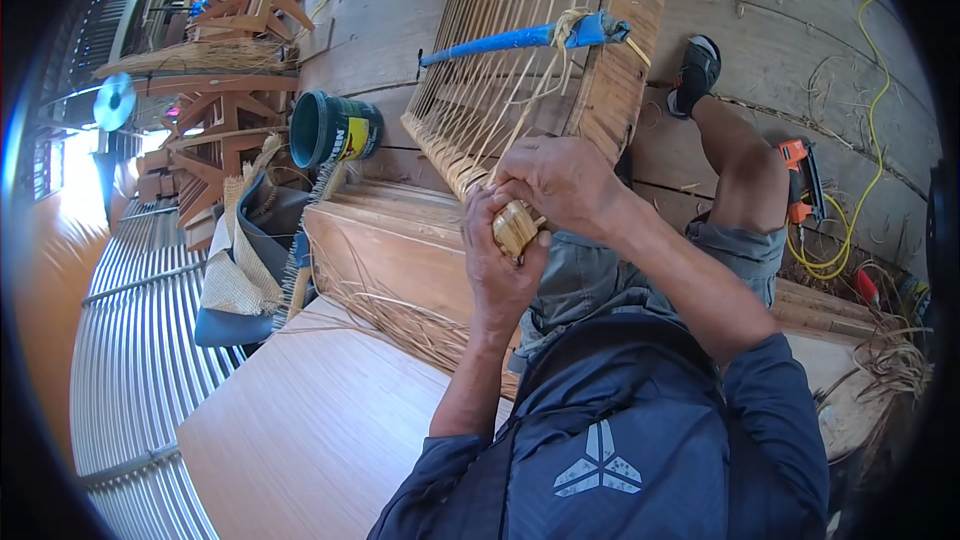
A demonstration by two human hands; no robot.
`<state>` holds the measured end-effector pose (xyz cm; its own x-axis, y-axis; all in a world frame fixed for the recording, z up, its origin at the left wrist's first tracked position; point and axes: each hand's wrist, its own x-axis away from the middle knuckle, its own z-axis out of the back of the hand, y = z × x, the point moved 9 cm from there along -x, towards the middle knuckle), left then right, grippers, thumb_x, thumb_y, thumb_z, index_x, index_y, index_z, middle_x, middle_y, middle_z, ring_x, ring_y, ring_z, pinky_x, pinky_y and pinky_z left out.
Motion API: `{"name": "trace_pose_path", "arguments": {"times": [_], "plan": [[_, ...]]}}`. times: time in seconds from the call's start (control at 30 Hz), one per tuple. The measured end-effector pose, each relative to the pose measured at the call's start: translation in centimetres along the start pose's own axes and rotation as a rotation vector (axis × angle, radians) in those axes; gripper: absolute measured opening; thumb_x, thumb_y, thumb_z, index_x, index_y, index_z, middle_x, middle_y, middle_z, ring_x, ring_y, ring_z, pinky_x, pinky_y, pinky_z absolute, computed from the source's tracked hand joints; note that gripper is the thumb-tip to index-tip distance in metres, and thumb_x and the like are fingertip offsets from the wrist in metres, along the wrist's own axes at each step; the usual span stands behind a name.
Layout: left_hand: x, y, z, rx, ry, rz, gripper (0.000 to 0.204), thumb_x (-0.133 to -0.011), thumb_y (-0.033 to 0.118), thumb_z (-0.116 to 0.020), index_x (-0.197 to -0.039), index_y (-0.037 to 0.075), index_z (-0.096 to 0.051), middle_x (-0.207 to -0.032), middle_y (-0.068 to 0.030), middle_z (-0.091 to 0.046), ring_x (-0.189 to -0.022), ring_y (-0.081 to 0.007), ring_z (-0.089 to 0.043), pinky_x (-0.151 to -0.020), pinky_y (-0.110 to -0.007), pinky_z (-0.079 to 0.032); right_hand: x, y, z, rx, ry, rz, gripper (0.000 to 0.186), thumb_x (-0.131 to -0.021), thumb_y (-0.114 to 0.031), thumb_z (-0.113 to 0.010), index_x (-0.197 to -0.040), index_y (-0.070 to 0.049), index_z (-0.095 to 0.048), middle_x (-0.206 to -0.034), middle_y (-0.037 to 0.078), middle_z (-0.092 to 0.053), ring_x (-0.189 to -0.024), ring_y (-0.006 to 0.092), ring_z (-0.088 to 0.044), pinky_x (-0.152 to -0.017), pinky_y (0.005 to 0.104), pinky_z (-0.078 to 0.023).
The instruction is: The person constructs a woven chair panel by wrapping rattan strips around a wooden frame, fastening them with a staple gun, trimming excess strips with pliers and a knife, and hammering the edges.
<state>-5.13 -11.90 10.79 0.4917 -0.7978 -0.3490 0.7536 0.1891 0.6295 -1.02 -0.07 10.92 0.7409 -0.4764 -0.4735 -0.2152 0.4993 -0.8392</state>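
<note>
My left hand (489, 258) is closed round a rounded, yellowish wooden piece (514, 228), perhaps the end of a handle or of the frame; its far part is hidden. Against it presses my right hand (560, 182), fingers bent and closed at the near corner of a wooden frame (622, 50). What its fingertips pinch is covered. Pale cane strands (500, 60) run lengthwise over this frame, with dense wrapping along the near-left rail. A blue bar (490, 45) lies across the strands, a knot of cane tied near its right end.
A dark green bucket (310, 130) stands left of the frame. An orange nail gun (798, 180) with a yellow hose (845, 240) lies right of my knee. Loose cane strips (400, 325) spread beside a pale board (320, 420). Star-shaped wooden pieces (250, 0) are stacked far left.
</note>
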Motion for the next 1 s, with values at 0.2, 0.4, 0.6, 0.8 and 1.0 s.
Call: {"name": "trace_pose_path", "arguments": {"times": [0.2, 0.4, 0.6, 0.8, 1.0], "plan": [[-1.8, -0.9, -2.4, -0.150, -0.171, 0.107, 0.053, -0.066, 0.010, -0.073, -0.112, 0.002, -0.048, -0.112, -0.0158, -0.052, -0.113, -0.0359, -0.045, -0.099, -0.045, -0.033, 0.3, 3.8, -0.1, -0.022, -0.149, -0.147, 0.012, -0.074, -0.014, -0.067, -0.080, -0.005, -0.060, -0.078, 0.009, -0.060, -0.079, 0.0272, -0.060, -0.067, 0.0359, -0.048], [-3.4, -1.6, -4.0, -0.151, -0.138, 0.162, 0.043, -0.068, 0.010, -0.071, -0.105, 0.002, -0.050, -0.113, -0.0168, -0.051, -0.108, -0.0344, -0.045, -0.095, -0.045, -0.035, -0.4, 5.8, 0.6, -0.109, -0.245, -0.228, 0.012, -0.076, -0.014, -0.065, -0.080, -0.004, -0.060, -0.079, 0.011, -0.060, -0.080, 0.0289, -0.059, -0.068, 0.0366, -0.047], [-2.0, -3.9, -4.2, -0.099, -0.043, 0.263, 0.045, -0.070, 0.010, -0.067, -0.109, 0.002, -0.046, -0.116, -0.0192, -0.046, -0.111, -0.0344, -0.042, -0.096, -0.044, -0.034, -1.6, 6.5, -1.2, -0.227, -0.575, -0.279, 0.013, -0.078, -0.016, -0.061, -0.081, -0.003, -0.062, -0.078, 0.012, -0.061, -0.084, 0.0303, -0.058, -0.075, 0.0387, -0.045], [-1.6, -4.3, -3.3, 0.048, 0.036, 0.281, 0.052, -0.068, 0.008, -0.068, -0.113, 0.005, -0.042, -0.120, -0.0196, -0.042, -0.114, -0.0360, -0.041, -0.099, -0.044, -0.033, -3.5, 5.6, -0.8, -0.301, -0.537, -0.130, 0.018, -0.078, -0.015, -0.061, -0.093, -0.004, -0.062, -0.087, 0.011, -0.062, -0.087, 0.0300, -0.058, -0.078, 0.0379, -0.046], [-2.0, -4.4, -3.1, 0.039, 0.034, 0.257, 0.054, -0.066, 0.012, -0.070, -0.111, 0.006, -0.043, -0.113, -0.0175, -0.047, -0.113, -0.0361, -0.042, -0.100, -0.046, -0.031, -3.0, 6.3, 1.2, -0.296, -0.426, -0.146, 0.021, -0.076, -0.010, -0.066, -0.096, -0.007, -0.061, -0.090, 0.006, -0.062, -0.092, 0.0269, -0.059, -0.080, 0.0375, -0.046]]}}
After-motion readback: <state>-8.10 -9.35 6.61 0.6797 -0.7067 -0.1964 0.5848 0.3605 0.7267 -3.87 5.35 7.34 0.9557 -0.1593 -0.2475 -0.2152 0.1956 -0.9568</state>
